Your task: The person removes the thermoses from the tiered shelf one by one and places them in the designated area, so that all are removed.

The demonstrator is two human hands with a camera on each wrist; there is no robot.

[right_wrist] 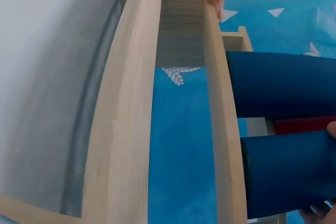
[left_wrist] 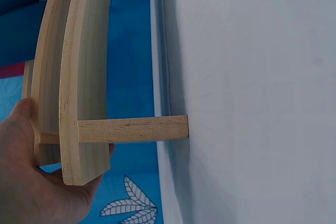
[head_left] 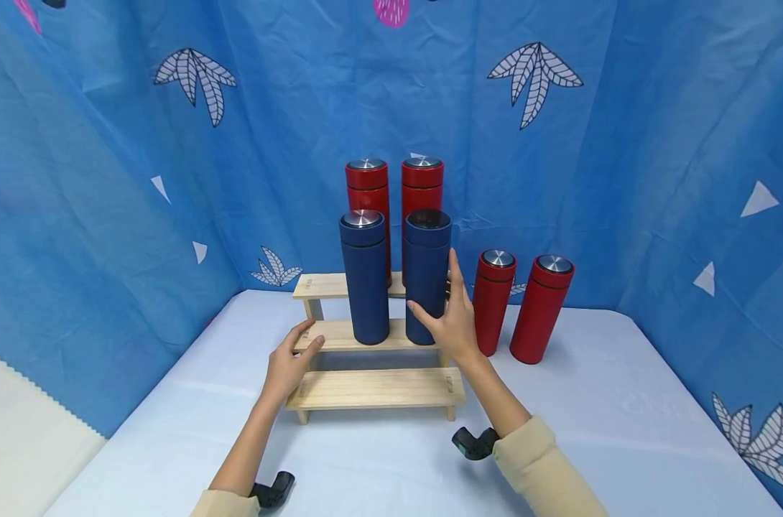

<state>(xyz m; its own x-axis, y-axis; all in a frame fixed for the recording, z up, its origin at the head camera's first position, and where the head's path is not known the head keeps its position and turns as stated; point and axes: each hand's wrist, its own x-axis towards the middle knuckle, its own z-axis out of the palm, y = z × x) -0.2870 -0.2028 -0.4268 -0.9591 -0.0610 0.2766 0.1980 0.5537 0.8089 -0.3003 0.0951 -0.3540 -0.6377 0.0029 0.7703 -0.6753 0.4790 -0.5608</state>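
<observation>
A three-step wooden stand is on the table. My left hand grips the left end of its middle step, thumb along the front edge, as the left wrist view confirms. Two navy vacuum flasks stand upright on that step. Round the right-hand navy flask my right hand has its thumb in front and its fingers along the right side; the flask's base is at the step. The left-hand navy flask is untouched. Only fingertips of the right hand show at the right wrist view's edge.
Two red flasks, one left and one right, stand on the top step, partly hidden. Right of the stand, two more red flasks are upright on the white tabletop. A blue patterned cloth encloses the back and sides.
</observation>
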